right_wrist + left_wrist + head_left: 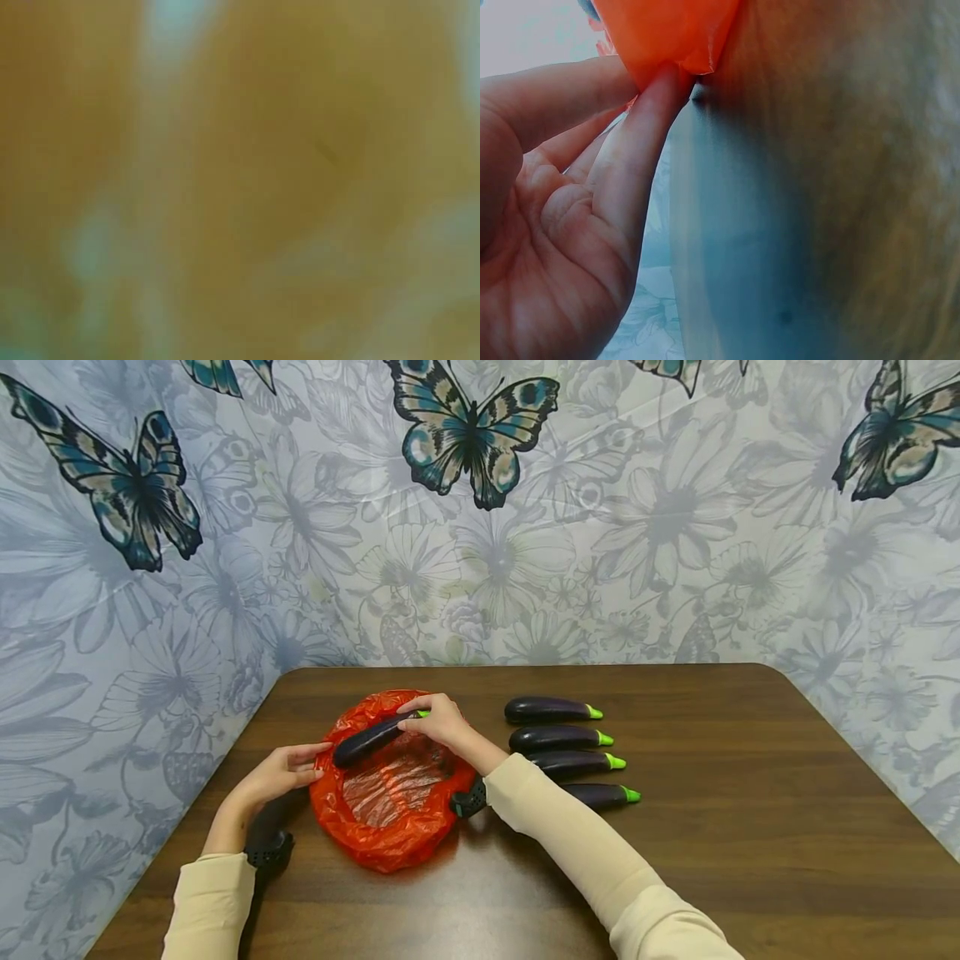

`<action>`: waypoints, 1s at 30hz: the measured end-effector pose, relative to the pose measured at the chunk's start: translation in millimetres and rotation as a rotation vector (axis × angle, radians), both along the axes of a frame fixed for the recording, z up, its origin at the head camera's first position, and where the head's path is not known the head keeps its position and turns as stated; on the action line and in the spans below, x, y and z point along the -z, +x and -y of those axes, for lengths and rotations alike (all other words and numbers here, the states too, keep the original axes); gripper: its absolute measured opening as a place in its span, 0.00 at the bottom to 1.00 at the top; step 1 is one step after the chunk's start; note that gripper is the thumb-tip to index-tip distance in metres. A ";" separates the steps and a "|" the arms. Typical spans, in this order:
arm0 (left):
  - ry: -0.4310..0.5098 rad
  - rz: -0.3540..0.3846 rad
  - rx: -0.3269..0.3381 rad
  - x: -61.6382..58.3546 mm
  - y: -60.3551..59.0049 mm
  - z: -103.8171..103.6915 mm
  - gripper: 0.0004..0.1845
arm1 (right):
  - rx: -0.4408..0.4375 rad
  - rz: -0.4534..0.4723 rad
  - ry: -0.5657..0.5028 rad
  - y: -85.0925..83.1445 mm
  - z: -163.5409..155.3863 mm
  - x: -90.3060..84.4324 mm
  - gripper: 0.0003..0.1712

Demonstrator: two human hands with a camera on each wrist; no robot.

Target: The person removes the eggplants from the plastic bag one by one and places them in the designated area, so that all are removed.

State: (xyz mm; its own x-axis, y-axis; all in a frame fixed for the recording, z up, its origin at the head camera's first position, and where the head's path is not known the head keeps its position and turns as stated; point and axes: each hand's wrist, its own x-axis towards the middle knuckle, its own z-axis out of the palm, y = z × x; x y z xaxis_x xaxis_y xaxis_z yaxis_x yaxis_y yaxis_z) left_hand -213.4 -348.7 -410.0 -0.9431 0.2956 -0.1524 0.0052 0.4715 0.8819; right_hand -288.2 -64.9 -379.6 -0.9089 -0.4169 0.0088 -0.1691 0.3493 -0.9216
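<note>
An orange plastic bag [390,793] lies open on the brown table [712,827]. My right hand [438,720] grips a dark purple eggplant [369,739] by its green stem end and holds it over the bag's mouth. My left hand [288,770] pinches the bag's left edge; the left wrist view shows the fingers [641,142] pressed on the orange plastic [667,34]. Several more eggplants lie in a row to the right, the farthest [551,710] at the top and the nearest [600,794] partly behind my right sleeve. The right wrist view is a blur.
A butterfly-and-flower patterned sheet [480,510] hangs behind and beside the table. The table's right half and front are bare wood. Black wrist mounts [268,847] sit at both of my wrists.
</note>
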 end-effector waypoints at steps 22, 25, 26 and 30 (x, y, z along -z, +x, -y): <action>-0.024 -0.034 -0.040 4.1 31.1 -12.1 0.30 | -0.030 0.038 -0.212 38.2 -86.8 -39.4 0.16; -0.020 -0.043 -0.036 5.3 35.0 -14.9 0.30 | -0.015 0.021 -0.196 43.1 -104.5 -40.6 0.17; -0.018 -0.043 -0.036 5.6 36.3 -15.6 0.30 | -0.011 0.019 -0.198 44.7 -110.6 -40.5 0.17; -0.001 -0.030 -0.057 5.8 42.2 -17.1 0.30 | -0.004 0.005 -0.231 51.9 -133.8 -39.8 0.19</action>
State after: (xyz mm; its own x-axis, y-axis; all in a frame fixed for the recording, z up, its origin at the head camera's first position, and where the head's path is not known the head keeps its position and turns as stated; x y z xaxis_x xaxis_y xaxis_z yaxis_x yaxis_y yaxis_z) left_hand -171.2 -331.6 -415.8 -0.9626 0.2412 -0.1236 0.0052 0.4726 0.8813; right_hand -236.3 68.9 -339.8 -0.9077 -0.4076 0.0996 -0.1649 0.1285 -0.9779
